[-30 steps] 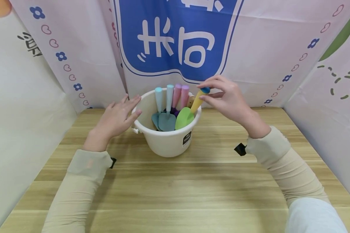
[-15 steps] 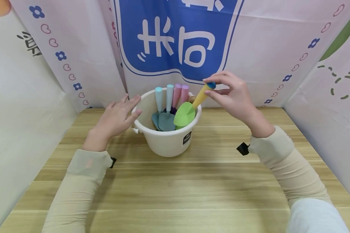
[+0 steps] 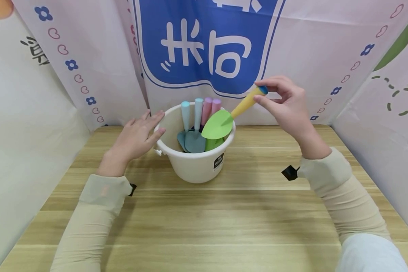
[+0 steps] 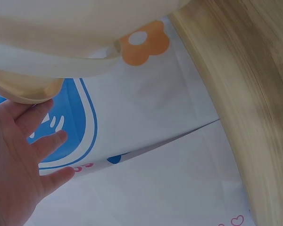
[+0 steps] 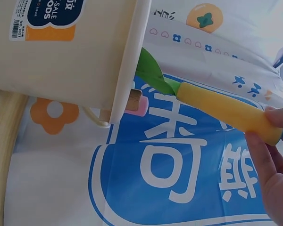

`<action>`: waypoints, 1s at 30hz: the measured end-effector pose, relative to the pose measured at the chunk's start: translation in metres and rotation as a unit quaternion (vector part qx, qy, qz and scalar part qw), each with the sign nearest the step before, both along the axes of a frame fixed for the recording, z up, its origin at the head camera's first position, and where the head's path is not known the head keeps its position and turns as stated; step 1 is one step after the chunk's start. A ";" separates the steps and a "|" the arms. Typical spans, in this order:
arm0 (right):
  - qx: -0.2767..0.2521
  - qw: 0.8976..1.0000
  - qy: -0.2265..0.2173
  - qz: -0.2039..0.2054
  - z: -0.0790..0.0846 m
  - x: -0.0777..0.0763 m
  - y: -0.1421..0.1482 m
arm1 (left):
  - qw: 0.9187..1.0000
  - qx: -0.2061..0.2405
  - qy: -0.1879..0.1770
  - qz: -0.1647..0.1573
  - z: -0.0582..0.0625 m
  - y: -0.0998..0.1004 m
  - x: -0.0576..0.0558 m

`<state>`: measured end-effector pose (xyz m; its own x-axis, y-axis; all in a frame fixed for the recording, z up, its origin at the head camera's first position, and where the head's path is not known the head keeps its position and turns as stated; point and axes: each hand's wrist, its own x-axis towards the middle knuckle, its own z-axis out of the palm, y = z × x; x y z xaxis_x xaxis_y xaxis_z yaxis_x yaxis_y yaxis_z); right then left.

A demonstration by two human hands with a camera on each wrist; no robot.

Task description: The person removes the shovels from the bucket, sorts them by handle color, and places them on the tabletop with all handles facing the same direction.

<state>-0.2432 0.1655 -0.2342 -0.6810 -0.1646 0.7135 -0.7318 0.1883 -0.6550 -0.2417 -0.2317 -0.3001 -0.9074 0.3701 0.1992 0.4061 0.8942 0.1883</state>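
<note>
My right hand [image 3: 287,105] pinches the blue-capped end of a toy trowel's yellow handle [image 3: 247,102]. Its green blade [image 3: 218,125] points down to the left and overlaps the bucket's right rim in the head view. The right wrist view shows the yellow handle [image 5: 221,108] between thumb and fingers, with the blade partly behind the bucket wall. My left hand [image 3: 136,138] rests with spread fingers at the left rim of the white bucket [image 3: 190,166]. Inside stand several more toy trowels: light-blue handles [image 3: 198,115] with grey-blue blades, pink handles [image 3: 207,109], and another green blade [image 3: 213,144].
The bucket stands toward the back of a wooden table [image 3: 204,226]. Behind it hangs a white cloth with a blue printed sign [image 3: 204,49]. More printed cloth [image 3: 30,124] encloses the left and right sides. A wooden-looking handle end [image 5: 134,100] shows beyond the bucket rim.
My right hand has moved up and to the right, drawing the green-bladed trowel upward and tilting it flatter. Another green blade beneath has come into sight. My left hand has stayed at the rim.
</note>
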 end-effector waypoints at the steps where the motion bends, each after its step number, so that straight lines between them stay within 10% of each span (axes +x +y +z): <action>1: -0.004 1.000 -0.001 -0.004 0.001 0.000 0.001 | 1.000 0.000 -0.001 0.000 0.000 0.000 0.000; 30: -0.195 0.980 -0.033 0.024 -0.001 -0.001 0.044 | 1.000 0.003 -0.003 0.003 0.000 0.001 0.000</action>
<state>-0.2438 0.2095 -0.2352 -0.7265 0.0789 0.6827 -0.6867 -0.1193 -0.7170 -0.2419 -0.2309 -0.2996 -0.9110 0.3628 0.1960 0.3988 0.8961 0.1951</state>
